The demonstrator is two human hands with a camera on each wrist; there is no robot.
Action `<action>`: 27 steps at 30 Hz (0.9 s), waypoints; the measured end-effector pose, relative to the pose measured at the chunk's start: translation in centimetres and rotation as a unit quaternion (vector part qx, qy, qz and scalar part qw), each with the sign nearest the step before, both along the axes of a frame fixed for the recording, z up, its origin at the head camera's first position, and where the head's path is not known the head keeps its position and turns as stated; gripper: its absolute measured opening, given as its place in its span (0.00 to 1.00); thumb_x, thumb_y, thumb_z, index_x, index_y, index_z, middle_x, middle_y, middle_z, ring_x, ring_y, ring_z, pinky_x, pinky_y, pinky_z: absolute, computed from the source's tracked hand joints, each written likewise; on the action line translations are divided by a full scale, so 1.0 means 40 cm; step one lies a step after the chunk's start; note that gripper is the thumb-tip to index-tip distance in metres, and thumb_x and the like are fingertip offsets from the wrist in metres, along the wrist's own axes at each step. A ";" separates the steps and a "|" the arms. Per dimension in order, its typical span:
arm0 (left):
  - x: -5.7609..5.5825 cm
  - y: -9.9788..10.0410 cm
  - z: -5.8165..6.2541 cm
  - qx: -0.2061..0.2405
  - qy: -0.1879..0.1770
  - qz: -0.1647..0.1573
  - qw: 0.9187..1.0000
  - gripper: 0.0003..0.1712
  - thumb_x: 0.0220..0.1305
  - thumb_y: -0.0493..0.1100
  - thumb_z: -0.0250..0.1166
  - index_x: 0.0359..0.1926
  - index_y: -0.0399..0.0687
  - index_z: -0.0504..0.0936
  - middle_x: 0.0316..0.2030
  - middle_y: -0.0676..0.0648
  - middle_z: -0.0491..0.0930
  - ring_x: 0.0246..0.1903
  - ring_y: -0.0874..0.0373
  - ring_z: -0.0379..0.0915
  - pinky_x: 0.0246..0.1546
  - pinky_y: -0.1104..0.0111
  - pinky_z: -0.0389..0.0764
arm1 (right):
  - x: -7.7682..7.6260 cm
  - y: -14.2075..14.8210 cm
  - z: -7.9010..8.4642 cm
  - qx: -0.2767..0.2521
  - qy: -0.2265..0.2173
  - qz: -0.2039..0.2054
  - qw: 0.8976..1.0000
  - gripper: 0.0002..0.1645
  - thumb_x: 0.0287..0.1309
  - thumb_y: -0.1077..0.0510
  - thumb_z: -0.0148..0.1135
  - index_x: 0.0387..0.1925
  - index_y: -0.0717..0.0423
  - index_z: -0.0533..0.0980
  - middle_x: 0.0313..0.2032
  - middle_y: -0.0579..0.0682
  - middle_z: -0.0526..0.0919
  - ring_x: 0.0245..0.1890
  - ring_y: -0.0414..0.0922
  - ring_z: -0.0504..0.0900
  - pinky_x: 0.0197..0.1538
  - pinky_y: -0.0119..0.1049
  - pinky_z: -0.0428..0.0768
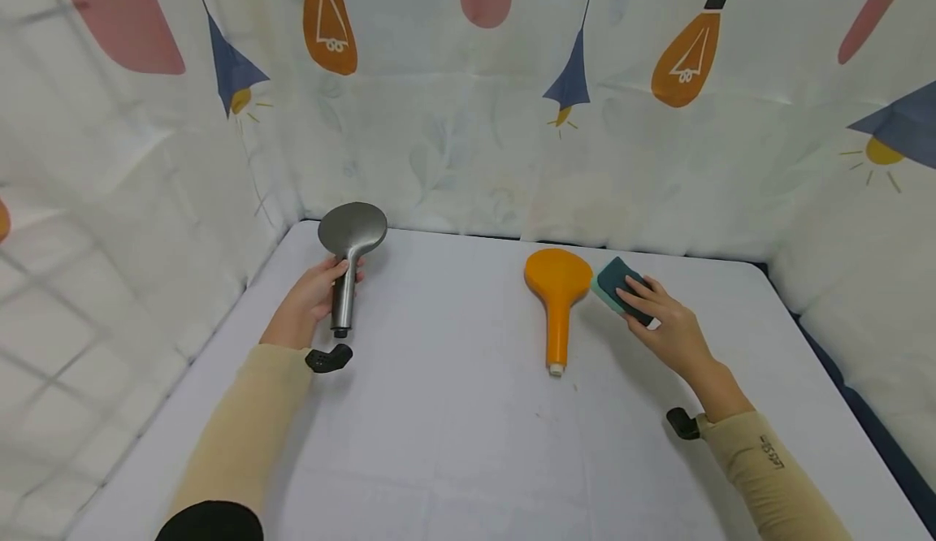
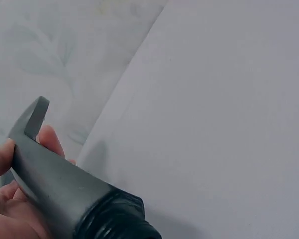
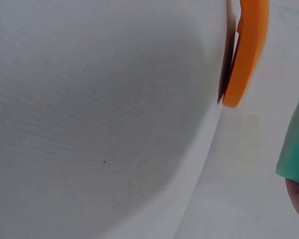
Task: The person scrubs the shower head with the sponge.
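Note:
My left hand (image 1: 316, 296) grips a grey shower head (image 1: 354, 231) by its handle, with the round head pointing away from me. The left wrist view shows the thumb and fingers around the grey handle (image 2: 65, 184), whose dark threaded end (image 2: 122, 219) faces the camera. An orange shower head (image 1: 558, 297) lies on the table between the hands, its pale end toward me. Just right of it, my right hand (image 1: 673, 326) holds a green sponge (image 1: 620, 289) with a darker top layer. Only the sponge's edge (image 3: 295, 149) and a fingertip show in the right wrist view.
A white cloth covers the table (image 1: 453, 411). Patterned fabric (image 1: 439, 119) hangs behind it and along both sides. A few tiny specks lie on the cloth near the orange handle's end. Black wrist cameras sit at both cuffs.

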State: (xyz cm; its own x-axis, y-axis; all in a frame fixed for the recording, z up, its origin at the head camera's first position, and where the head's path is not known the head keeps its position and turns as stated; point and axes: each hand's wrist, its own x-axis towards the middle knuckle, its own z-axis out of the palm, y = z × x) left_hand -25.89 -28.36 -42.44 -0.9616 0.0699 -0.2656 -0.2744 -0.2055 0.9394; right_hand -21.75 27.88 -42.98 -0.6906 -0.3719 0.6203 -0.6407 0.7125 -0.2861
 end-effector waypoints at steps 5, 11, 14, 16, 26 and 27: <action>-0.009 -0.042 -0.004 -0.022 -0.036 -0.005 0.999 0.37 0.84 0.46 0.45 0.82 0.45 0.40 0.39 0.68 0.82 0.43 0.70 0.78 0.45 0.71 0.71 | -0.001 0.004 -0.007 0.006 -0.017 -0.007 1.000 0.30 0.45 0.77 0.76 0.54 0.65 0.83 0.60 0.64 0.80 0.62 0.72 0.72 0.49 0.64 0.79; -0.007 -0.074 -0.004 -0.045 -0.070 -0.011 0.996 0.37 0.84 0.44 0.42 0.82 0.43 0.35 0.35 0.66 0.82 0.40 0.69 0.78 0.47 0.73 0.70 | 0.000 0.004 -0.018 0.019 -0.027 -0.003 0.999 0.29 0.46 0.76 0.75 0.54 0.65 0.83 0.59 0.65 0.79 0.62 0.72 0.72 0.49 0.63 0.80; -0.013 -0.079 -0.007 -0.049 -0.081 -0.011 0.995 0.36 0.84 0.43 0.41 0.81 0.40 0.36 0.34 0.63 0.82 0.38 0.68 0.78 0.48 0.73 0.72 | 0.001 0.002 -0.019 0.022 -0.030 -0.003 0.999 0.29 0.46 0.76 0.75 0.54 0.65 0.83 0.60 0.65 0.79 0.62 0.72 0.72 0.49 0.63 0.80; -0.018 -0.079 -0.009 -0.046 -0.091 -0.009 0.995 0.35 0.84 0.42 0.41 0.81 0.38 0.37 0.34 0.61 0.82 0.37 0.67 0.78 0.48 0.73 0.73 | 0.002 0.001 -0.018 0.022 -0.033 -0.004 0.999 0.30 0.46 0.76 0.75 0.54 0.65 0.83 0.60 0.65 0.79 0.62 0.72 0.72 0.50 0.64 0.79; -0.031 -0.086 -0.020 -0.084 -0.107 -0.012 0.991 0.33 0.84 0.41 0.41 0.79 0.29 0.43 0.31 0.59 0.82 0.32 0.68 0.80 0.46 0.73 0.75 | 0.013 0.008 -0.017 0.023 -0.041 -0.017 0.999 0.29 0.47 0.76 0.75 0.55 0.65 0.83 0.60 0.65 0.79 0.63 0.71 0.72 0.48 0.61 0.81; -0.033 -0.087 -0.020 -0.089 -0.106 -0.012 0.990 0.32 0.84 0.41 0.41 0.78 0.28 0.44 0.31 0.59 0.82 0.32 0.68 0.80 0.46 0.73 0.75 | 0.013 0.009 -0.017 0.021 -0.040 -0.017 0.999 0.29 0.47 0.76 0.75 0.55 0.66 0.83 0.60 0.65 0.79 0.62 0.71 0.72 0.47 0.60 0.81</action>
